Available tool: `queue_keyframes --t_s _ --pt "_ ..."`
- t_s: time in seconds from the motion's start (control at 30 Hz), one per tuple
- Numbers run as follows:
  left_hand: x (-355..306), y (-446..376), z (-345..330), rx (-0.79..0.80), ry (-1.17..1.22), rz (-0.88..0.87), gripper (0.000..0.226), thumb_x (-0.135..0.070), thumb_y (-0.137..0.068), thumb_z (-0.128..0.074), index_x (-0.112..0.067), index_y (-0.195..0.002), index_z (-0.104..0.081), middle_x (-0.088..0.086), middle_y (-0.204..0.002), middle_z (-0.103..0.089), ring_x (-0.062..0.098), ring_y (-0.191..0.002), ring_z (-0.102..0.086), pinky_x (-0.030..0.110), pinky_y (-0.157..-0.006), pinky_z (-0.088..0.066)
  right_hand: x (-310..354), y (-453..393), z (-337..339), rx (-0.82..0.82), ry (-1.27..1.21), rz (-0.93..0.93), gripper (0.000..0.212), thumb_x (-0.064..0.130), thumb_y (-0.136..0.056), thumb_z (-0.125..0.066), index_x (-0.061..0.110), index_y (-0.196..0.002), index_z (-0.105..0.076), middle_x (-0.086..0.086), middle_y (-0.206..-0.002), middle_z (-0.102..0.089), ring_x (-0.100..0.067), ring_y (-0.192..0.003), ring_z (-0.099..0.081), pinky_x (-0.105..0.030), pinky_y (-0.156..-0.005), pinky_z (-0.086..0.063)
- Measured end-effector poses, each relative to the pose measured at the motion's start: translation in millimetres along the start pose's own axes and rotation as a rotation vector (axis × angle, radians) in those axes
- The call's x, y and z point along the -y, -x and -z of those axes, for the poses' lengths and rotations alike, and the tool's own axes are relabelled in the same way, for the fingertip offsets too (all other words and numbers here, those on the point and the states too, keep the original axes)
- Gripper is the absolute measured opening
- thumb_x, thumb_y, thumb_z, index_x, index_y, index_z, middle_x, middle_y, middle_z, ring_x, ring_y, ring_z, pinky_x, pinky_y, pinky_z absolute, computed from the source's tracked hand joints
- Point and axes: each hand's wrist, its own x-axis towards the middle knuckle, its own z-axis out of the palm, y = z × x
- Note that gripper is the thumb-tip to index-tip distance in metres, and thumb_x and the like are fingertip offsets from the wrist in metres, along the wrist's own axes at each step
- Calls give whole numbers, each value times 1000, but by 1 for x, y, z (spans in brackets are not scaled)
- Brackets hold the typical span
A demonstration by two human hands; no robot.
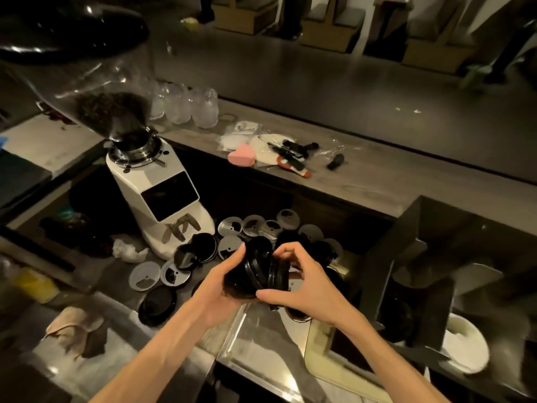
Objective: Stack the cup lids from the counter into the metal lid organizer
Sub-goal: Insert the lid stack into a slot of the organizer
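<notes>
Left hand (223, 282) and right hand (302, 283) meet — fingers curled, gripping.

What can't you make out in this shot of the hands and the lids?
- Head view: how many black lids are in the bunch; the left hand and right hand cover much of it.
- Head view: what the organizer on the right holds; darkness and blur hide it.
- Head view: the small dark items on the far ledge are too small to identify.

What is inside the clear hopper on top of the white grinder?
Dark coffee beans fill the lower part of the hopper; its upper part looks empty. The grinder inside is hidden.
</notes>
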Motion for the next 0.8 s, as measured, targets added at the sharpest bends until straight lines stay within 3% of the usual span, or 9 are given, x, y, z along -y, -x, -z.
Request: queue_keyframes --t_s 0.1,0.2,0.27,0.4,0.6,0.7,0.8 --pt "-5 13 -25 35 -63 -23 28 -32 -87 -64 -14 -98 -82 15 -107 -75 28 -92 -74 44 -83 -51 11 18 19 -28 -12 50 66 50 -73 -90 39 -124 -50 20 -124 -57 -1 -119 -57 -32 -99 -52" --pt "-8 20 -45 43 -58 -58 40 -26 -80 -75 -6 -116 -75 20 -120 -70 33 -101 -71 45 -84 -55 20 35 40 -91 -74 96 65 43 -75 -91 36 -127 -53 18 -124 -61 -7 -123 -58 -40 -103 -52" --pt "-8 26 -62 45 -30 -83 41 -24 -76 -77 -7 -113 -76 20 -120 -69 32 -99 -71 44 -81 -55 29 47 54 -135 -92 129 66 41 -74 -92 38 -128 -55 17 -128 -60 -6 -125 -58 -37 -105 -52" --pt "-4 38 -105 88 41 -106 31 -30 -89 -56 -14 -96 -82 15 -107 -75 26 -87 -74 37 -71 -57 44 71 80 -235 -10 205 70 52 -71 -91 49 -132 -55 23 -134 -53 2 -128 -52 -31 -108 -48" --pt "21 59 -170 166 10 -20 46 -48 -91 -57 -14 -112 -79 17 -120 -73 31 -101 -74 46 -88 -54 38 113 111 -364 132 209 96 72 -62 -85 51 -143 -38 28 -132 -48 3 -129 -46 -27 -109 -44" --pt "41 64 -193 224 -41 -18 37 -37 -86 -62 -14 -107 -80 17 -122 -72 30 -103 -74 44 -85 -58 24 134 124 -425 132 204 96 72 -61 -86 52 -141 -37 27 -132 -48 2 -128 -46 -24 -106 -45" --pt "60 66 -210 255 -72 -3 28 -25 -81 -63 -11 -97 -82 18 -114 -74 31 -94 -76 42 -78 -61 13 159 138 -441 145 263 86 64 -67 -87 45 -140 -45 25 -134 -48 1 -129 -47 -20 -102 -46"
